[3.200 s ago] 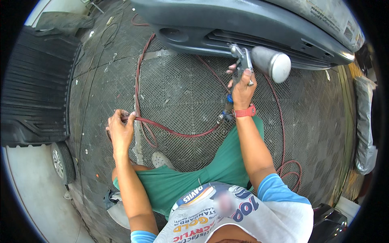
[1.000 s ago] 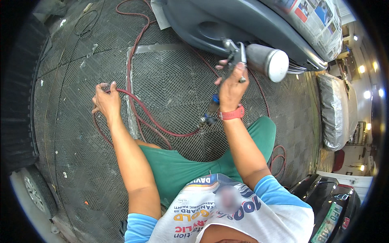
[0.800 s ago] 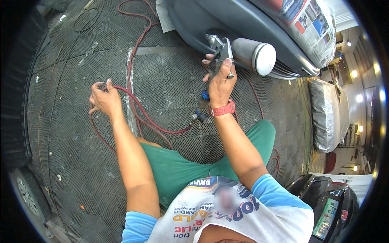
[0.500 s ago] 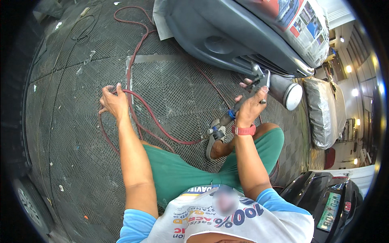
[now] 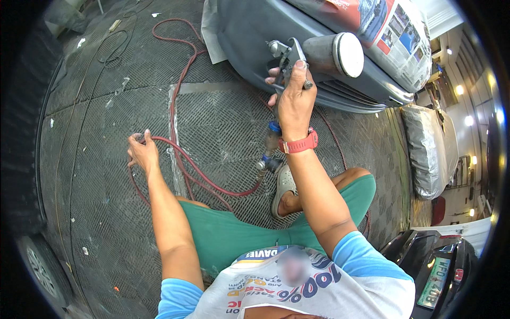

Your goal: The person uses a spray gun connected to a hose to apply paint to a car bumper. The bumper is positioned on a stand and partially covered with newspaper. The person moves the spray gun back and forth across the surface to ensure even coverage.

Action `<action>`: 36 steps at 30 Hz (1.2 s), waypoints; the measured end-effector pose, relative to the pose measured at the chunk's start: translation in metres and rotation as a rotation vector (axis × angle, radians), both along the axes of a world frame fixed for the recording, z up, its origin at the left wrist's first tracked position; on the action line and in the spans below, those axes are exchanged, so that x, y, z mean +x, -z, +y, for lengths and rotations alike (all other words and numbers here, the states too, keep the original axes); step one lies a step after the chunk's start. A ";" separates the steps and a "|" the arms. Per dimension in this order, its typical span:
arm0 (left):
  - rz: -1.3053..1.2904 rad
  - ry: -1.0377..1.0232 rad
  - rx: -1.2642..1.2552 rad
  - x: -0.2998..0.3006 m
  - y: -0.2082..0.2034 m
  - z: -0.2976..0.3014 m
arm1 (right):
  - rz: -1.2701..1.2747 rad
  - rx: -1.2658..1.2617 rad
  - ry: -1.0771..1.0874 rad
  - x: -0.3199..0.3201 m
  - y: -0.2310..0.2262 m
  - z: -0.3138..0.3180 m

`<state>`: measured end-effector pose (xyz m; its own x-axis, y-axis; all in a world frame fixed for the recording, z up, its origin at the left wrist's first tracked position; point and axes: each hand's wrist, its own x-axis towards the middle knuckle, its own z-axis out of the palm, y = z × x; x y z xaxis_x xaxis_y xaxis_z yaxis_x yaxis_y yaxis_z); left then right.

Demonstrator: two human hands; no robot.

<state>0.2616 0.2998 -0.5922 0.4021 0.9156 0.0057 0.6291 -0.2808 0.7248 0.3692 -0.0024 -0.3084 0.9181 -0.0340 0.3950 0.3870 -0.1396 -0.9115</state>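
My right hand (image 5: 296, 101) is wrapped round a spray gun (image 5: 291, 56) with a grey cup and a white lid, held out in front of the car bumper (image 5: 260, 37). The bumper is dark grey and matte, with a slatted grille low down. Below the grip hangs a fitting with blue rings (image 5: 272, 138), where a red air hose (image 5: 223, 190) joins. That hose loops left across the floor to my left hand (image 5: 143, 151), whose fingers are closed round it. A red watch (image 5: 298, 143) is on my right wrist.
Newspaper masking (image 5: 396, 45) covers the car above the bumper. More red hose (image 5: 183, 64) and thin dark cable (image 5: 79, 101) lie on the ribbed floor mat. A covered car (image 5: 427, 151) stands at the right, a black car (image 5: 425, 266) behind it. A wheel (image 5: 42, 268) is at lower left.
My right hand has carried the spray gun leftward and away from me, up in front of the bumper. The left hand still holds the hose, shifted only slightly.
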 end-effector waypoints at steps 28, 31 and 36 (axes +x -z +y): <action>0.092 0.202 -0.201 0.022 -0.008 -0.015 | 0.049 0.096 -0.012 0.004 -0.057 -0.024; 0.115 0.255 -0.209 0.021 -0.013 -0.019 | 0.109 0.121 0.008 0.006 -0.067 -0.042; 0.098 0.467 -0.310 0.034 0.003 -0.032 | 0.117 0.180 0.235 -0.010 -0.077 -0.116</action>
